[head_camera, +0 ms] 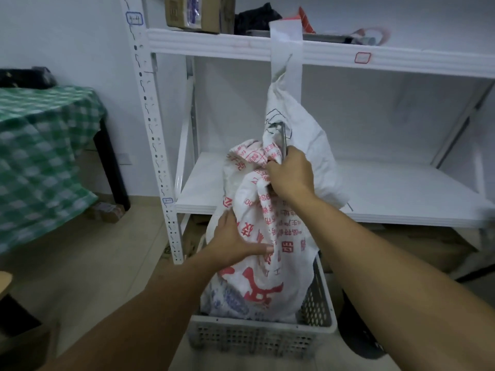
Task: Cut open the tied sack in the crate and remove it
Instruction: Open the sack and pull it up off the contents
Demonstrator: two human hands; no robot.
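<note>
A white woven sack (267, 263) with red printing stands upright in a grey perforated plastic crate (257, 337) on the floor. Its top part (294, 124) rises in a loose peak in front of the shelf. My right hand (290, 175) grips the bunched neck of the sack and also holds scissors (282, 139), whose metal blades point up against the fabric. My left hand (235, 238) presses flat on the sack's left side, fingers spread around it.
A white metal shelving unit (348, 188) stands right behind the crate, with boxes on its top shelf (203, 12). A table with a green checked cloth (40, 145) is at the left. Cardboard boxes (417, 247) sit under the shelf at the right.
</note>
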